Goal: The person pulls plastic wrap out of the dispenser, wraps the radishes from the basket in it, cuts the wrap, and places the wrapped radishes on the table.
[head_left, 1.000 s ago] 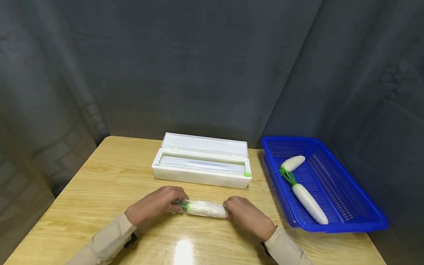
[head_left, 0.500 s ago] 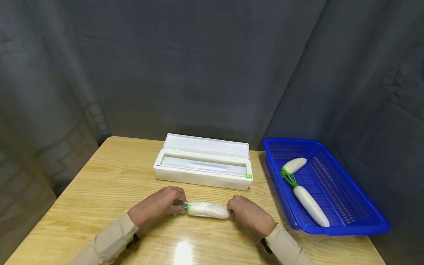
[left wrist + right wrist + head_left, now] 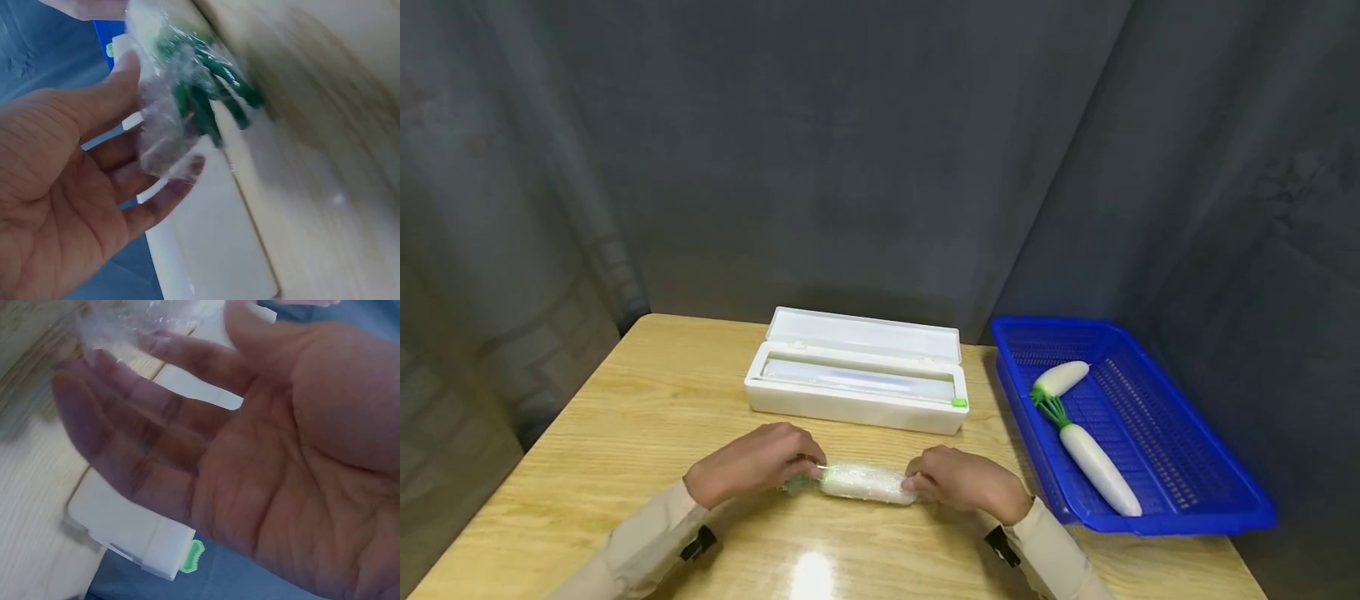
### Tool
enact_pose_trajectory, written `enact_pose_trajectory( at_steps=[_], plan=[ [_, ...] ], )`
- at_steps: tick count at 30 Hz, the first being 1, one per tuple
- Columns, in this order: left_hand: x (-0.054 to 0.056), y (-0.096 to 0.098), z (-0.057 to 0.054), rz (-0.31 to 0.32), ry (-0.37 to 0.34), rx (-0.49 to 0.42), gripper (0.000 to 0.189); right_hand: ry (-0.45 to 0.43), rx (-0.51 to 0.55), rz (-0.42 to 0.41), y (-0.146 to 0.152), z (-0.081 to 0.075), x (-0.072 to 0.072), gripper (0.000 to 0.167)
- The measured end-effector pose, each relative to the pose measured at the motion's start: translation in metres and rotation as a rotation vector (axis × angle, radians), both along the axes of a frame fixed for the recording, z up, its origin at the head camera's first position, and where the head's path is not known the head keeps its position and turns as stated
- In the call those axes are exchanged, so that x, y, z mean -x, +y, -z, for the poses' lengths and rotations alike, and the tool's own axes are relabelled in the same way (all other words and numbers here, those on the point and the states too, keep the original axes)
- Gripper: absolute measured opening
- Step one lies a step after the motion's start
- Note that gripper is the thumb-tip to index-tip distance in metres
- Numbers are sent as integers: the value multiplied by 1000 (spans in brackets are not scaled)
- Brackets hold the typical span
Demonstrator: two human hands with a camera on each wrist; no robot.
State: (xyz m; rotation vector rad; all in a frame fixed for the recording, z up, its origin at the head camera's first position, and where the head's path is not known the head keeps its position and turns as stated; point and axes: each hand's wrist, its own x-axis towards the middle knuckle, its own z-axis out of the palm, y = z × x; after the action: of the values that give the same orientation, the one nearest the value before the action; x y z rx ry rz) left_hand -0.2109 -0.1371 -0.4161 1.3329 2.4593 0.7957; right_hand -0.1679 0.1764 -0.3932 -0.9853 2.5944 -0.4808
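Note:
A white daikon with green leaves lies crosswise before me, wrapped in clear cling film. My left hand holds its leafy end. In the left wrist view, the thumb and fingers of that hand are around the crinkled film beside the green leaves. At the other tip, my right hand has its thumb on the wrapped root and its fingers around the end. The right wrist view shows loose film at the index fingertip, with the other fingers gently bent below it.
Behind the hands stands a white cling film dispenser, lid raised, with a film roll inside and a green slide cutter. To the right, a blue basket holds two unwrapped daikons. A dark curtain hangs behind the wooden table.
The right hand has shifted from gripping the tip's end to having its thumb on top of the wrapped root. The left hand stays at the leaves, its fingers slightly moved.

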Motion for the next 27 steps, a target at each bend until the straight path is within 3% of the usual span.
enact_pose_trajectory(
  at_steps=[4, 8, 11, 16, 21, 27],
  plan=[
    [1, -4, 6, -43, -63, 7, 2, -38, 56, -8, 2, 6, 3, 19],
    [3, -4, 8, -66, -148, -16, 10, -134, 110, 64, 2, 9, 3, 20],
    [4, -4, 9, -81, -176, -11, 15, -131, 102, 83, 1, 12, 2, 28],
    [3, -4, 9, -81, -184, 11, 27, -117, 79, 102, -2, 19, -2, 39],
    [1, -1, 7, -50, -178, 69, 10, -107, 82, 109, -2, 21, -1, 38],
    [0, 2, 7, -25, -81, 113, 12, -66, 89, 84, -1, 21, 1, 34]
  ],
)
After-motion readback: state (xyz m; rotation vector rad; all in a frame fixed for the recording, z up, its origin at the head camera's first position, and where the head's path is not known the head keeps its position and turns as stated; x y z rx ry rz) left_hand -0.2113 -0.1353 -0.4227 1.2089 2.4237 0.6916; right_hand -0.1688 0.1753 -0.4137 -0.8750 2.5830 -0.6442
